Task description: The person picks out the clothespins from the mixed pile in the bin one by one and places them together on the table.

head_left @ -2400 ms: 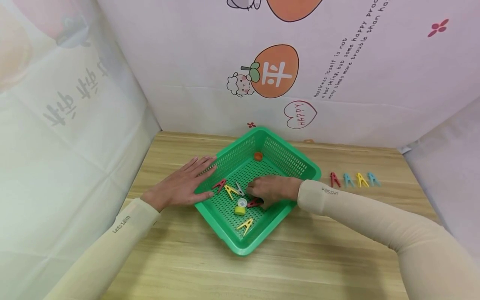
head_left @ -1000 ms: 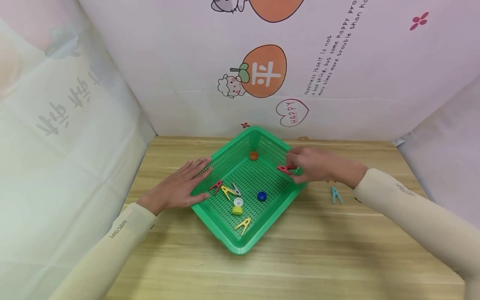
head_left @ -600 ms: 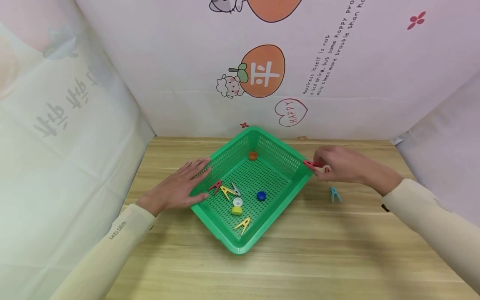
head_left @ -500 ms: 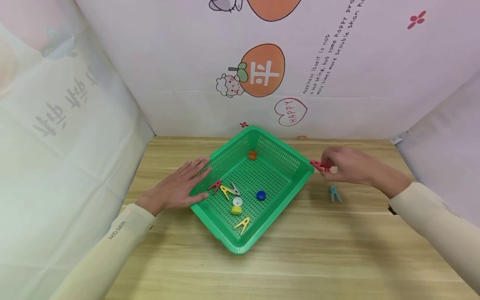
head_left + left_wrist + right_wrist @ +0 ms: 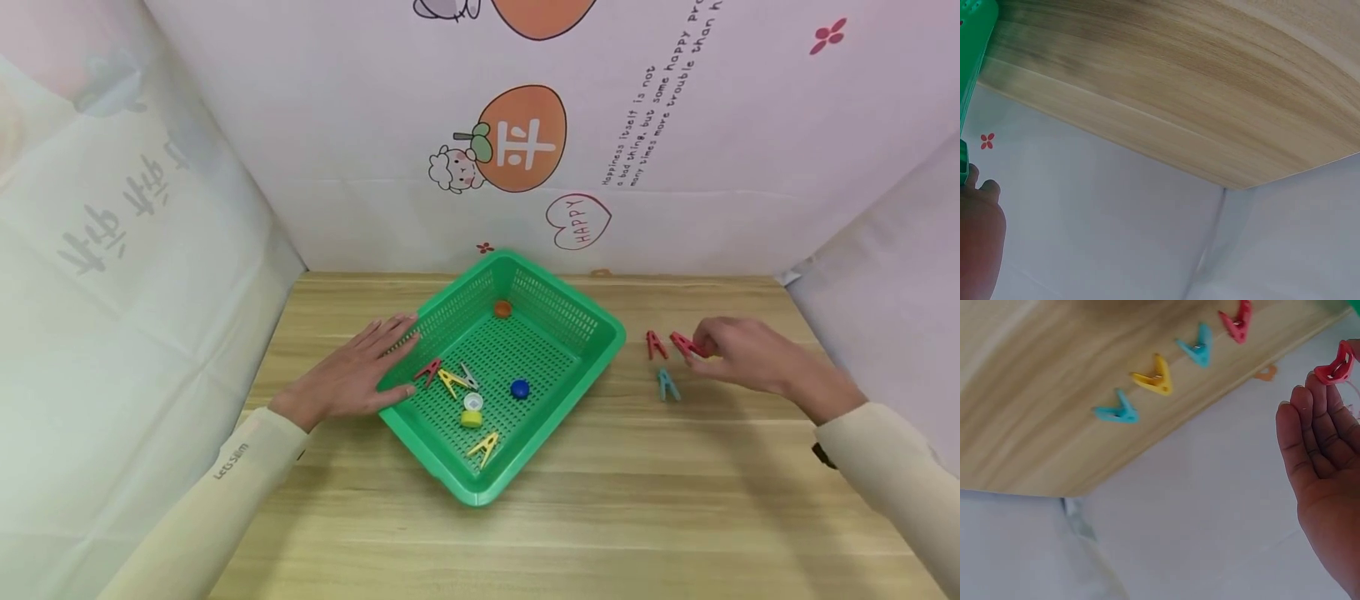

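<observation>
My left hand (image 5: 360, 372) rests with straight fingers on the left rim of a green plastic basket (image 5: 543, 425). Off to the right of the basket, my right hand (image 5: 753, 354) pinches a red clothespin (image 5: 684, 342) above the table. The right wrist view shows that same red clothespin (image 5: 1336, 367) at the fingertips, the other fingers (image 5: 1311, 425) extended. Just left of it lies another red clothespin (image 5: 656, 345), with a light blue clothespin (image 5: 667, 385) nearer to me. A yellow clothespin (image 5: 1155, 376) lies in a row with others, mostly hidden by the hand in the head view.
Inside the basket are a red clothespin (image 5: 428, 372), yellow clothespins (image 5: 486, 448), a grey-white clothespin (image 5: 468, 376), and small caps: blue (image 5: 520, 389), white (image 5: 472, 402), yellow (image 5: 471, 419) and orange (image 5: 502, 309). Patterned cloth walls (image 5: 420, 217) enclose the wooden table (image 5: 600, 517).
My right hand has lifted a red clothespin out of the basket and carried it right, over the table. The blue cap is uncovered. My left hand stays on the rim.
</observation>
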The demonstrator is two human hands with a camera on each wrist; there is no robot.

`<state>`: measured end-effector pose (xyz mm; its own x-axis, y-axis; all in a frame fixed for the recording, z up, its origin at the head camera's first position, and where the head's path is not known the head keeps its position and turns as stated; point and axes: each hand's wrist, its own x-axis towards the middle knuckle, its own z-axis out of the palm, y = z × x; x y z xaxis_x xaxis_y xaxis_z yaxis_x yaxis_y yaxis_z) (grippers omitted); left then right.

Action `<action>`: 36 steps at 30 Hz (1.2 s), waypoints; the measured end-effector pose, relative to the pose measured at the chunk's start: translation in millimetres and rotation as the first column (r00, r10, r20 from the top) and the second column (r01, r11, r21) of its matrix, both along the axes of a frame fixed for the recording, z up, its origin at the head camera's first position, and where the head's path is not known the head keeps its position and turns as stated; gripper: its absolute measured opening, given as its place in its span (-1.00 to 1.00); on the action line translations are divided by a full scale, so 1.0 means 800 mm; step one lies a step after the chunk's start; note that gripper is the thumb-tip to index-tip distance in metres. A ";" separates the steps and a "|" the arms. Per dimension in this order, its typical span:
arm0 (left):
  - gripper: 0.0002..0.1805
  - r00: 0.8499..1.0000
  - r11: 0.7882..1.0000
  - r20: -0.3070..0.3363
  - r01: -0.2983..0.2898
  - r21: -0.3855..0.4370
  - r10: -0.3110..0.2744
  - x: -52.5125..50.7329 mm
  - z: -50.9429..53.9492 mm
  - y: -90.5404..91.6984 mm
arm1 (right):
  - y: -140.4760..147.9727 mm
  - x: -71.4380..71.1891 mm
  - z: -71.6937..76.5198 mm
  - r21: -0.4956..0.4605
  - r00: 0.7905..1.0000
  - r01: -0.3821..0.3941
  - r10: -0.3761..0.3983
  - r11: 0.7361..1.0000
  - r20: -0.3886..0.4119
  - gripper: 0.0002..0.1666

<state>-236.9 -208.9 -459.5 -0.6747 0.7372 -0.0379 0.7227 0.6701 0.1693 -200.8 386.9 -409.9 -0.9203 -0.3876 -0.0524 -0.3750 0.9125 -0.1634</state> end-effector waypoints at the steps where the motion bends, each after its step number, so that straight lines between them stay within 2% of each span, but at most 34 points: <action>1: -0.05 1.000 1.000 0.003 -0.002 0.000 0.002 0.000 0.000 0.000 | 0.005 0.002 -0.005 -0.006 1.000 0.010 -0.010 1.000 0.010 -0.66; 6: -0.04 1.000 1.000 0.017 -0.004 0.001 0.004 0.001 0.003 0.001 | 0.027 0.006 -0.032 -0.008 0.996 0.071 -0.071 0.997 0.053 -0.63; 14: -0.04 1.000 1.000 0.023 -0.004 0.004 0.004 0.001 0.002 0.001 | 0.043 0.007 -0.074 -0.044 0.993 0.108 -0.106 0.993 0.044 -0.63; 20: -0.04 1.000 1.000 0.030 -0.007 0.003 0.007 0.002 0.002 0.001 | 0.045 0.010 -0.098 -0.058 0.972 0.207 -0.199 0.977 0.122 -0.56; 27: -0.04 1.000 1.000 0.019 -0.001 0.007 0.000 0.001 0.003 0.001 | 0.042 0.019 -0.108 -0.072 0.945 0.278 -0.260 0.958 0.200 -0.56; 36: -0.03 1.000 1.000 0.020 -0.002 0.004 0.002 0.001 0.002 0.002 | 0.037 0.024 -0.114 -0.071 0.938 0.310 -0.292 0.948 0.189 -0.52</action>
<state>-235.9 -207.7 -457.5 -0.6751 0.7361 -0.0490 0.7178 0.6708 0.1865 -181.2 416.6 -500.7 -0.9745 -0.1054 -0.1979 -0.0432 0.9543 -0.2956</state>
